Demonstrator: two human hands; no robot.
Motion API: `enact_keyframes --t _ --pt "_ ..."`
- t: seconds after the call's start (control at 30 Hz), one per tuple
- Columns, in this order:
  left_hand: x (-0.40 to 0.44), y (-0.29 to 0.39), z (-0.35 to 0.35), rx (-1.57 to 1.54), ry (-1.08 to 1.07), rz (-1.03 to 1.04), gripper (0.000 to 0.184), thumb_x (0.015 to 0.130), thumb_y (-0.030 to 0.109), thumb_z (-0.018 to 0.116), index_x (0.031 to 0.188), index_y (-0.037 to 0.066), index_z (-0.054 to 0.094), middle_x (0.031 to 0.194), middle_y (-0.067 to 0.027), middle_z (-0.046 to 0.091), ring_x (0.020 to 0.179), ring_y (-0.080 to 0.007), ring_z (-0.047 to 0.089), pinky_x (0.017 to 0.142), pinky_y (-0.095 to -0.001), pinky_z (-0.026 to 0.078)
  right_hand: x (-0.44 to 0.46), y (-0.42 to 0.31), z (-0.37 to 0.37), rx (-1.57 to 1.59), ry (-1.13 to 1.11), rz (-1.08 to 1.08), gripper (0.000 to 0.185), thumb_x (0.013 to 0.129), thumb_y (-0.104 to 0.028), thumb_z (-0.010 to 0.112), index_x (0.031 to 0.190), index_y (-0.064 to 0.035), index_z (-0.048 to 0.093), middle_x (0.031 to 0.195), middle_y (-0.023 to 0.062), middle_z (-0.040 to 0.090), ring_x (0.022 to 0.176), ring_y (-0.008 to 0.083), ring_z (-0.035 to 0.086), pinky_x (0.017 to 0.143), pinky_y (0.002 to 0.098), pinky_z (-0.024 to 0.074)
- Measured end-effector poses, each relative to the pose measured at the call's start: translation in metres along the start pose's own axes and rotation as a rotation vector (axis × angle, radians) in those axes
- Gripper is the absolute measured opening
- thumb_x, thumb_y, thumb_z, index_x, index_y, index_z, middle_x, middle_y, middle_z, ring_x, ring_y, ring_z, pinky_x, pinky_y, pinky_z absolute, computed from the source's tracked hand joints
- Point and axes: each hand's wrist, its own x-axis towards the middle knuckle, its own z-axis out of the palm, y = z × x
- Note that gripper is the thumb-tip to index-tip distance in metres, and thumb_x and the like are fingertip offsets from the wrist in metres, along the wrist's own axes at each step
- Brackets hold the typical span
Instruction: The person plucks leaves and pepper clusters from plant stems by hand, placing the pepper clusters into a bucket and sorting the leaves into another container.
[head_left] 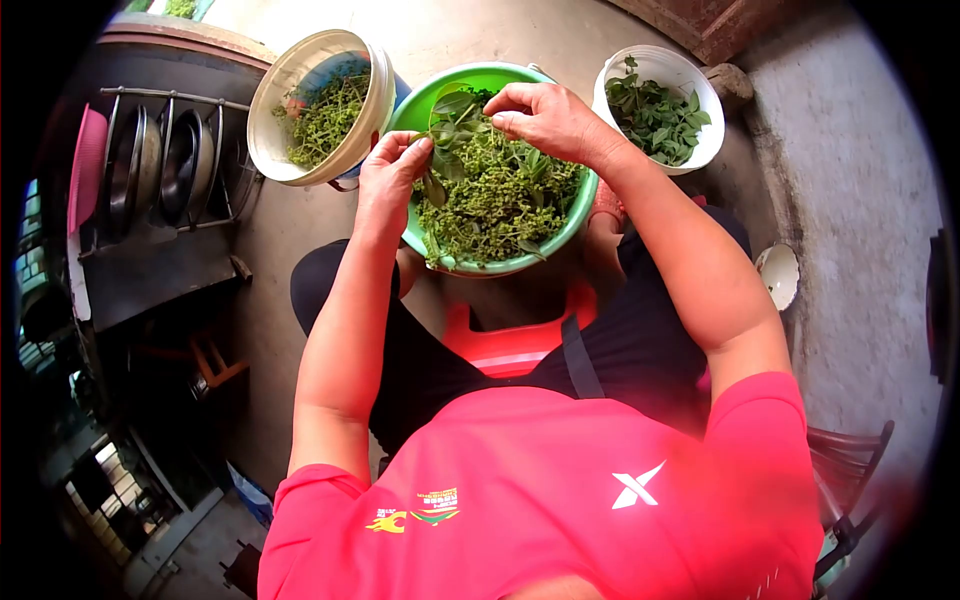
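Note:
A green basin (pixel 412 235) stands between my knees, heaped with green berry clusters (pixel 500 200) and some leaves. Over its left rim my left hand (pixel 396 165) pinches a leafy sprig (pixel 447 150) between thumb and fingers. My right hand (pixel 545 118) is above the far right part of the basin, thumb and index finger close together at the sprig's right side. Whatever lies between those fingertips is too small to make out.
A white bucket (pixel 262 130) with green clusters stands at the upper left, a white bucket (pixel 714 100) of leaves at the upper right. A rack (pixel 170 95) with pans is on the left. A pale bowl (pixel 778 277) lies by the right wall. A red stool (pixel 500 345) is beneath me.

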Motion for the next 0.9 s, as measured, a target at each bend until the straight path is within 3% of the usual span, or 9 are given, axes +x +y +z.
enact_keyframes --t 0.2,0.33,0.4,0.47,0.53,0.63,0.67,0.83,0.9 --pt "-0.006 0.005 0.012 -0.154 -0.049 0.085 0.013 0.085 0.012 0.067 0.095 0.006 0.061 0.085 0.0016 0.063 0.073 -0.0062 0.056 0.069 -0.0205 0.045 -0.001 -0.019 0.011 0.485 -0.268 0.235 0.046 0.084 -0.044 0.064 0.110 -0.0065 0.062 0.099 0.0002 0.063 0.085 0.0074 0.059 0.072 0.0219 0.0468" --pt "-0.009 0.005 0.025 0.082 -0.231 0.247 0.021 0.084 0.009 0.067 0.104 0.001 0.062 0.096 -0.0020 0.065 0.087 -0.0076 0.058 0.080 -0.0221 0.047 0.007 -0.009 0.029 0.618 0.007 0.148 0.019 0.086 -0.022 0.065 0.098 -0.0072 0.066 0.071 -0.0005 0.062 0.057 0.0065 0.053 0.048 0.0213 0.0436" --pt "-0.011 0.010 0.026 0.067 -0.131 0.207 0.024 0.085 0.014 0.067 0.105 0.001 0.061 0.096 -0.0037 0.065 0.087 -0.0086 0.059 0.079 -0.0231 0.047 0.011 -0.002 0.008 0.573 0.038 0.136 0.017 0.087 -0.020 0.064 0.100 -0.0092 0.065 0.077 -0.0024 0.062 0.064 0.0035 0.053 0.054 0.0194 0.0436" --pt "-0.008 0.008 0.009 0.258 -0.092 0.114 0.026 0.086 0.020 0.066 0.105 0.003 0.062 0.093 -0.0040 0.066 0.083 -0.0091 0.059 0.075 -0.0238 0.048 0.007 0.000 -0.023 0.454 0.162 0.125 0.016 0.088 -0.020 0.064 0.098 -0.0087 0.065 0.076 -0.0033 0.063 0.062 0.0023 0.053 0.053 0.0174 0.0434" --pt "-0.011 0.003 -0.009 0.561 -0.092 0.108 0.023 0.086 0.021 0.065 0.101 0.003 0.063 0.085 -0.0041 0.066 0.076 -0.0087 0.059 0.070 -0.0243 0.048 -0.010 -0.004 -0.059 0.318 0.280 0.126 0.028 0.081 -0.020 0.062 0.100 -0.0003 0.064 0.083 0.0086 0.068 0.074 0.0164 0.064 0.071 0.0295 0.0511" --pt "-0.025 0.002 -0.024 0.787 -0.132 0.057 0.026 0.086 0.025 0.063 0.098 0.003 0.064 0.080 -0.0075 0.066 0.074 -0.0129 0.060 0.068 -0.0277 0.049 -0.016 0.029 -0.105 -0.461 0.568 -0.005 0.014 0.089 -0.013 0.057 0.090 -0.0008 0.063 0.075 0.0071 0.066 0.064 0.0111 0.061 0.058 0.0222 0.0477" --pt "-0.029 0.001 -0.028 0.869 -0.177 0.040 0.030 0.085 0.029 0.064 0.099 0.003 0.063 0.081 -0.0089 0.066 0.074 -0.0163 0.061 0.069 -0.0298 0.049 -0.012 0.080 -0.135 -0.590 0.586 0.046 0.031 0.083 -0.035 0.063 0.104 -0.0123 0.065 0.086 0.0081 0.068 0.076 0.0194 0.065 0.070 0.0306 0.0501" --pt "-0.049 -0.001 -0.029 1.106 -0.320 -0.007 0.062 0.074 0.047 0.071 0.116 0.004 0.056 0.107 -0.0188 0.062 0.101 -0.0313 0.059 0.086 -0.0370 0.047 -0.023 0.141 -0.142 -0.632 0.427 0.699 0.067 0.077 -0.044 0.064 0.134 -0.0164 0.043 0.119 0.0165 0.059 0.095 0.0320 0.063 0.081 0.0382 0.0501" --pt "-0.058 -0.004 -0.022 1.145 -0.359 0.072 0.059 0.072 0.040 0.075 0.116 0.006 0.055 0.108 -0.0186 0.062 0.101 -0.0321 0.059 0.086 -0.0385 0.047 -0.006 0.209 -0.153 -0.987 0.388 0.541 0.076 0.076 -0.043 0.065 0.139 -0.0132 0.035 0.128 0.0185 0.052 0.107 0.0338 0.058 0.087 0.0364 0.0483"
